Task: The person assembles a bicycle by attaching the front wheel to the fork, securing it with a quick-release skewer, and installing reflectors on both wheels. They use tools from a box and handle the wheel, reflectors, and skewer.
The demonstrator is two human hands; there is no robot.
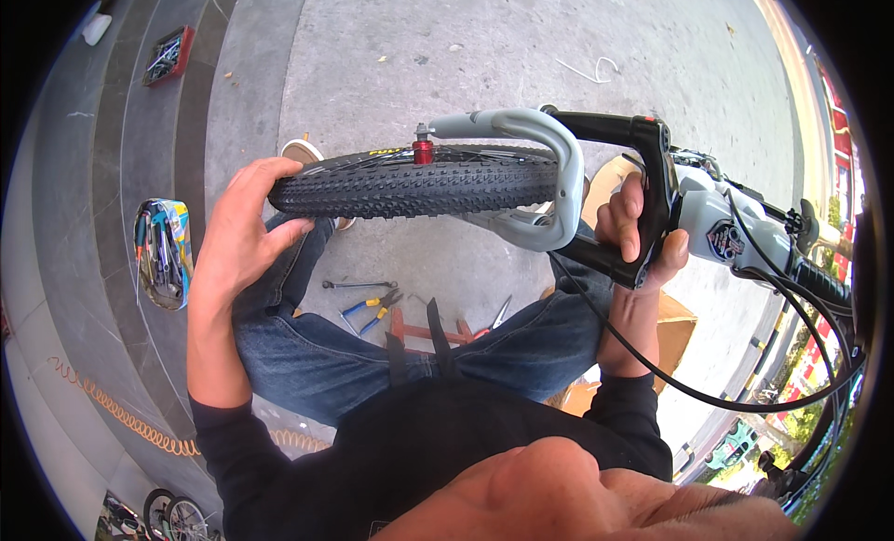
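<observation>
A bicycle wheel with a knobby black tire (372, 189) lies across the middle of the view. My left hand (250, 223) grips the tire's left end, fingers over the far side and thumb on the near side. At the wheel's middle a red hub (424, 152) meets the end of one leg of a pale grey fork (566, 192). The fork arches around the tire's right end. My right hand (635, 226) is closed around the fork's black upper part (663, 182), beside the white frame (712, 220); the frame partly leaves the view.
Between my legs lie a wrench (358, 284), yellow-and-blue pliers (371, 310) and a red tool (433, 332). At left are a tool tray (164, 252) and a red box (169, 57) of small parts. A black cable (689, 389) loops near my right arm; a coiled orange hose (130, 415) lies lower left.
</observation>
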